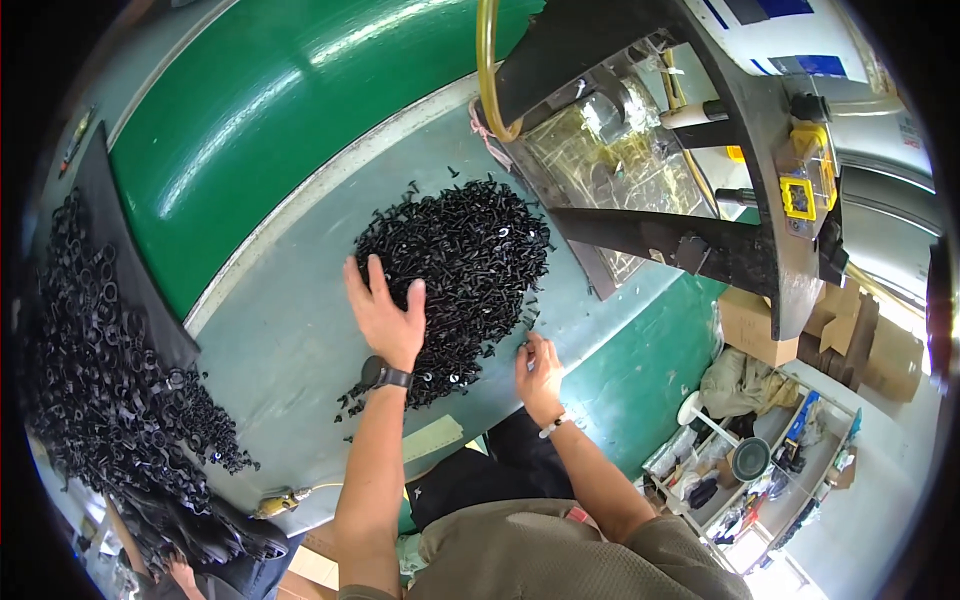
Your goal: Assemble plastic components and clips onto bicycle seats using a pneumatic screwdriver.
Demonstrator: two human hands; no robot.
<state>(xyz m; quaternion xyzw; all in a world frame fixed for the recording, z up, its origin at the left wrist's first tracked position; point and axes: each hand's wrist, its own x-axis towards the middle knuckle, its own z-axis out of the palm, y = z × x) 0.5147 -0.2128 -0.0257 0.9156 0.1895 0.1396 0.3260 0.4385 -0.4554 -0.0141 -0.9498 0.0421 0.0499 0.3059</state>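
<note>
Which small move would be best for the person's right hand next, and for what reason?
Probably, the right hand should nudge the few loose black pieces just beyond it into the pile of small black parts: they lie at the pile's right edge, close by, while the left hand is spread at its left side. Whether the right hand already pinches a piece is unclear.

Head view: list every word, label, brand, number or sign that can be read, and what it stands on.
None can be read.
White object with blue blocks, upper right: no legible lettering.
Black cloth at the lap: small pale mark, too small to read.
</note>
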